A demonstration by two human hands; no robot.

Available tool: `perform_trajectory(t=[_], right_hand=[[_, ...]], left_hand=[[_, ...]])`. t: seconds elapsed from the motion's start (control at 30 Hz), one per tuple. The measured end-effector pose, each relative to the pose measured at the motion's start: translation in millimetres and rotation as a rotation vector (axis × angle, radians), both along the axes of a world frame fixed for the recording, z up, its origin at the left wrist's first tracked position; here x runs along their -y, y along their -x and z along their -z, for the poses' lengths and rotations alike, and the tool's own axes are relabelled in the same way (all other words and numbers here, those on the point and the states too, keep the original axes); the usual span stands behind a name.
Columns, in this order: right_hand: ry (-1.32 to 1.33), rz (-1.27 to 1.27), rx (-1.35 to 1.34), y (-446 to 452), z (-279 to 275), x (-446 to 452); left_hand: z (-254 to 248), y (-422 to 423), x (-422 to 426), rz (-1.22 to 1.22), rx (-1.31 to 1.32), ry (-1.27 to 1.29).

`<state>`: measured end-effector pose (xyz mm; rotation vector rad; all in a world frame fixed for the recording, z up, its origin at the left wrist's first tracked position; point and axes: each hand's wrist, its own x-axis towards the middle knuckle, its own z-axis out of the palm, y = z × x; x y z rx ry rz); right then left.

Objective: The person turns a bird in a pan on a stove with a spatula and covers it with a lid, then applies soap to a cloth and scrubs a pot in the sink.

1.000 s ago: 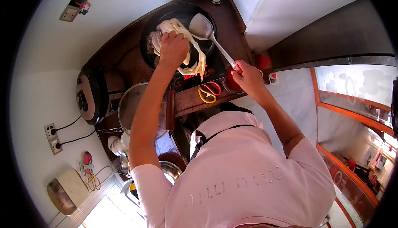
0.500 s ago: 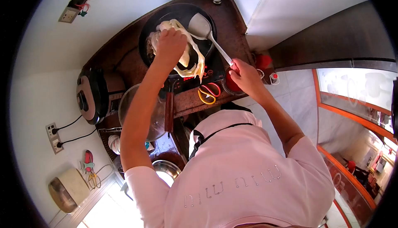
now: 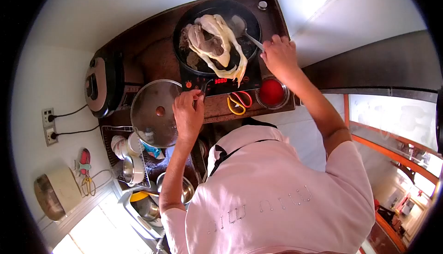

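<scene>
Far left there's a rice cooker (image 3: 104, 87) on the brown counter, then a big see-through lid (image 3: 152, 99) with its round knob showing. Just right of the lid is the left hand (image 3: 188, 114), fingers curled shut around the dark pan handle (image 3: 206, 87); most of that handle is hidden under the hand. The pan (image 3: 253, 21) itself sits on a black induction cooktop (image 3: 221, 87) reading 3000 in red. In it lies a whole pale bird (image 3: 221, 34), cavity showing, legs stretched toward the near rim and the feet poking out over it. So the bird is up and to the right of the left hand's grip, well clear of those fingers. Scissors (image 3: 237, 105) with red and yellow handles lie just in front of the cooktop. The spatula (image 3: 256, 41) has its blade in the pan right by the bird, can't tell if they touch. Right of that there's a round container (image 3: 271, 107), red inside. The right hand (image 3: 280, 54) is clamped on the spatula's handle, off to the bird's right and not touching it.
</scene>
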<state>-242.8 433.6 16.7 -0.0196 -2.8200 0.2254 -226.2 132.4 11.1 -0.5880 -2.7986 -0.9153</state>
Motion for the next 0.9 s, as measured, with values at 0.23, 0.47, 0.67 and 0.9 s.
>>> perform_trajectory(t=[0.23, 0.47, 0.67, 0.9], right_hand=[[0.388, -0.056, -0.263, 21.4, 41.9, 78.0], [0.142, 0.153, -0.22, 51.6, 59.1, 67.8], [0.124, 0.136, -0.202, 59.5, 64.5, 65.7], [0.117, 0.068, -0.267, 65.4, 67.6, 67.9]], left_hand=[[31.9, -45.2, 20.6, -0.233, 0.055, 0.118], [42.8, -47.8, 30.7, -0.248, 0.113, -0.062], [43.2, -44.4, 30.8, -0.253, 0.139, -0.099], [42.2, -42.6, 31.2, -0.218, 0.149, -0.142]])
